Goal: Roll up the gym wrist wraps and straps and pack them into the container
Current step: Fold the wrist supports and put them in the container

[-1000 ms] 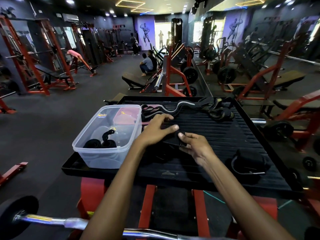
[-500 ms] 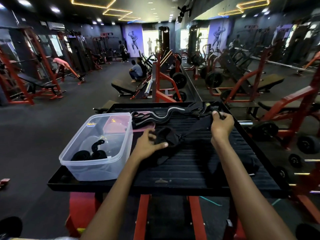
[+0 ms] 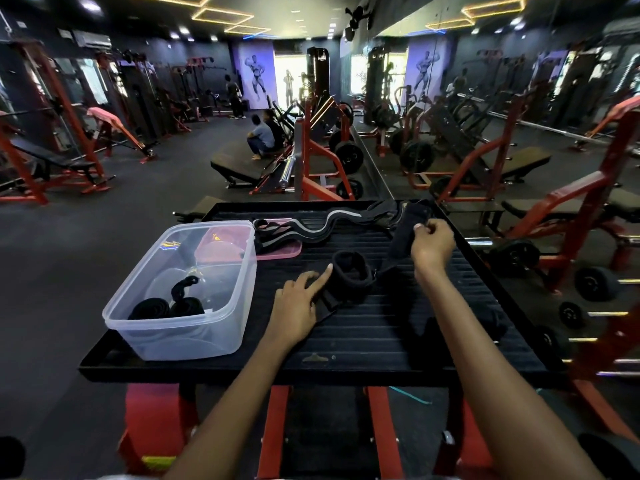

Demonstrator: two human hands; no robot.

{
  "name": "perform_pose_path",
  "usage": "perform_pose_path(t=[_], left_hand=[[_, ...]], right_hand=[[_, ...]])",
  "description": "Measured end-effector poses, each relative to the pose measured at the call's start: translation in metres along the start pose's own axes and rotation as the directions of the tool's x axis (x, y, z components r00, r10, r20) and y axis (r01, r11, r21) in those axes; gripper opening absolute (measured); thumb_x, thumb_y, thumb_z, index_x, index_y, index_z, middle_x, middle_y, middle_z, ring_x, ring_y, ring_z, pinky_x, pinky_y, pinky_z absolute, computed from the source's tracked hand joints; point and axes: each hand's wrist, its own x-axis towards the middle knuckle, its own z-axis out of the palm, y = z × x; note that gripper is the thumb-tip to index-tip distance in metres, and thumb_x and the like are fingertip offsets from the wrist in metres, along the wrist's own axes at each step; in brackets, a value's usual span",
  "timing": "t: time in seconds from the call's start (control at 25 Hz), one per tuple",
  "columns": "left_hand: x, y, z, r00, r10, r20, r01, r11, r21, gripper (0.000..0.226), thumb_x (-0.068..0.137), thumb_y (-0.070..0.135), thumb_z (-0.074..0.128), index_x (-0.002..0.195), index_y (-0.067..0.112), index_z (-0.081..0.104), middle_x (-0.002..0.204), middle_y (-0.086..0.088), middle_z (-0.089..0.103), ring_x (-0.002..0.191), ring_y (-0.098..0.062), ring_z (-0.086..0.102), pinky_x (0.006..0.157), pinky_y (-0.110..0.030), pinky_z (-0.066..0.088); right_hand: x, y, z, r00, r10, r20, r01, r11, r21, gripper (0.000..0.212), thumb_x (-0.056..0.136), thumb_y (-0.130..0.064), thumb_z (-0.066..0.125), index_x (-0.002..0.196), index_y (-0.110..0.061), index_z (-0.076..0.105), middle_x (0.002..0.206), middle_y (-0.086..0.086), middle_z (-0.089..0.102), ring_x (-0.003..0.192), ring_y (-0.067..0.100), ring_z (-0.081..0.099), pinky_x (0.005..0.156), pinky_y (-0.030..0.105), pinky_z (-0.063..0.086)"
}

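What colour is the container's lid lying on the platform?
Pink, translucent lid, lying flat behind the clear container, partly under a striped wrap; head view.

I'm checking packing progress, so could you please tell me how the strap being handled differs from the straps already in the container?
The strap in hand lies on the black tray, pulled out long; the packed straps sit in the clear container, mostly coiled. The right hand pinches the first strap's far end while the left hand touches its padded loop; nothing touches the packed ones. All are black.
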Motion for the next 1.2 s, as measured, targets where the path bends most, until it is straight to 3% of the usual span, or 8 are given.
perform_pose_path(t=[0.16,0.28,0.4,0.6,0.72,0.96,1.12,1.2], left_hand=[[0.004,-0.007,-0.008,0.995,0.034,0.094,-0.046,0.99,0.132,0.083,0.08,0.002,0.044,0.142,0.051,0.019,0.143,0.013,0.037,0.124,-0.02,0.038,0.097,-0.039,0.032],[0.012,0.003,-0.017,0.983,-0.051,0.175,0.043,0.998,0.052,0.065,0.086,0.043,0.054,0.144,0.042,0.026,0.145,0.008,0.04,0.135,-0.017,0.032,0.108,-0.046,0.023],[0.026,0.036,-0.019,0.95,-0.198,0.24,0.237,0.96,-0.146,0.098,0.07,0.082,0.041,0.147,0.024,0.022,0.148,-0.002,0.041,0.141,-0.022,0.028,0.115,-0.055,0.007],[0.023,0.058,-0.009,0.971,-0.204,0.129,0.233,0.927,-0.293,0.085,0.069,0.076,0.048,0.134,0.022,0.037,0.131,0.004,0.057,0.128,-0.014,0.048,0.114,-0.057,-0.013],[0.005,0.059,-0.004,0.991,-0.125,-0.043,0.105,0.943,-0.316,0.069,0.075,0.062,0.053,0.129,0.022,0.042,0.128,0.012,0.056,0.12,-0.005,0.052,0.118,-0.045,-0.01],[-0.013,0.064,-0.009,0.992,0.022,-0.127,-0.058,0.956,-0.287,0.065,0.077,0.049,0.061,0.132,0.023,0.04,0.127,0.011,0.057,0.117,-0.006,0.054,0.12,-0.039,-0.006],[0.001,0.065,-0.025,0.979,-0.175,0.108,0.206,0.814,-0.543,0.078,0.077,0.065,0.056,0.139,0.023,0.034,0.127,0.003,0.06,0.132,-0.013,0.038,0.12,-0.039,0.012],[0.012,0.066,-0.025,0.957,-0.25,0.148,0.29,0.798,-0.527,0.068,0.076,0.076,0.045,0.122,0.026,0.052,0.115,-0.004,0.067,0.12,-0.026,0.052,0.109,-0.045,0.033]], right_hand=[[0.006,-0.006,-0.003,0.998,-0.002,-0.067,0.0,1.0,-0.026,0.013,0.097,-0.014,0.042,0.105,-0.008,0.05,0.107,0.011,0.059,0.094,0.028,0.056,0.079,0.038,0.045],[-0.006,0.003,-0.001,0.998,0.028,0.064,-0.026,0.999,-0.028,0.023,0.098,-0.018,0.034,0.116,-0.008,0.044,0.093,0.006,0.055,0.08,0.023,0.053,0.065,0.035,0.042],[-0.01,0.007,0.004,0.97,0.136,0.202,-0.157,0.983,0.091,0.036,0.097,-0.022,0.031,0.126,-0.005,0.043,0.081,0.001,0.048,0.066,0.015,0.045,0.058,0.029,0.037],[-0.013,0.008,-0.011,0.975,-0.077,0.206,0.105,0.986,-0.128,0.018,0.095,-0.021,0.035,0.092,-0.008,0.048,0.081,0.01,0.051,0.073,0.026,0.049,0.066,0.036,0.038],[-0.01,0.0,-0.024,0.985,-0.161,0.069,0.175,0.933,-0.314,0.032,0.098,-0.02,0.032,0.111,0.003,0.049,0.11,0.026,0.056,0.103,0.04,0.053,0.085,0.044,0.042],[-0.011,-0.029,-0.009,0.969,-0.234,0.077,0.247,0.926,-0.287,0.033,0.099,-0.018,0.032,0.116,0.004,0.05,0.114,0.027,0.058,0.105,0.042,0.056,0.086,0.044,0.045],[-0.039,-0.036,0.023,0.889,-0.268,0.372,0.349,0.922,-0.17,0.029,0.098,-0.02,0.037,0.115,-0.002,0.053,0.099,0.015,0.06,0.089,0.03,0.058,0.073,0.032,0.042],[-0.051,-0.038,0.037,0.852,-0.218,0.475,0.288,0.954,-0.078,0.024,0.096,-0.022,0.042,0.107,-0.004,0.053,0.093,0.014,0.059,0.079,0.028,0.059,0.074,0.043,0.053]])
